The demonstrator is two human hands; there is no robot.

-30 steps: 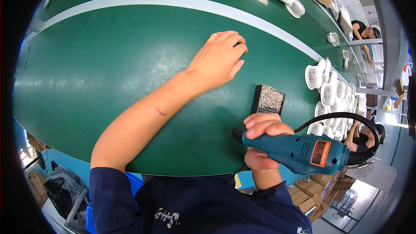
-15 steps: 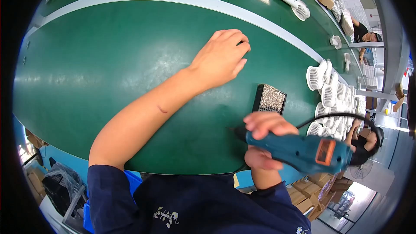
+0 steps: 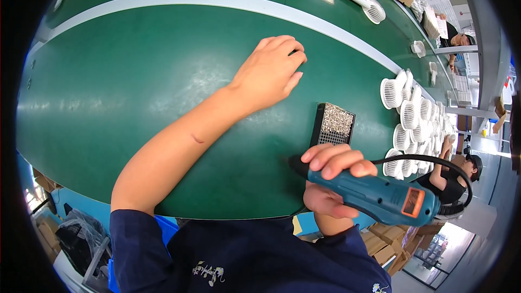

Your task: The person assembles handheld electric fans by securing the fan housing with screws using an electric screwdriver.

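My right hand (image 3: 337, 171) is wrapped round a teal electric screwdriver (image 3: 374, 194) with a dark nose and an orange panel. The screwdriver lies nearly level above the table's near edge, its nose pointing left. A black cable curves from its right end. Just beyond that hand sits a black tray of small screws (image 3: 336, 122), its near end partly hidden by the fingers. My left hand (image 3: 269, 71) rests palm down on the green table (image 3: 135, 103), left of the tray. Its fingers bend loosely, the thumb stands apart, and nothing shows in it.
White handheld fans (image 3: 410, 114) are crowded along the table's right side. Past a pale rail (image 3: 233, 2), another white fan (image 3: 369, 8) lies on the green surface. Two other people work at the far right. Cardboard boxes (image 3: 388, 241) stand below the table at right.
The screwdriver and right hand were blurred by motion and are now sharper, with the hand slightly lower. The whole view has shifted a little. My left hand keeps its pose on the table.
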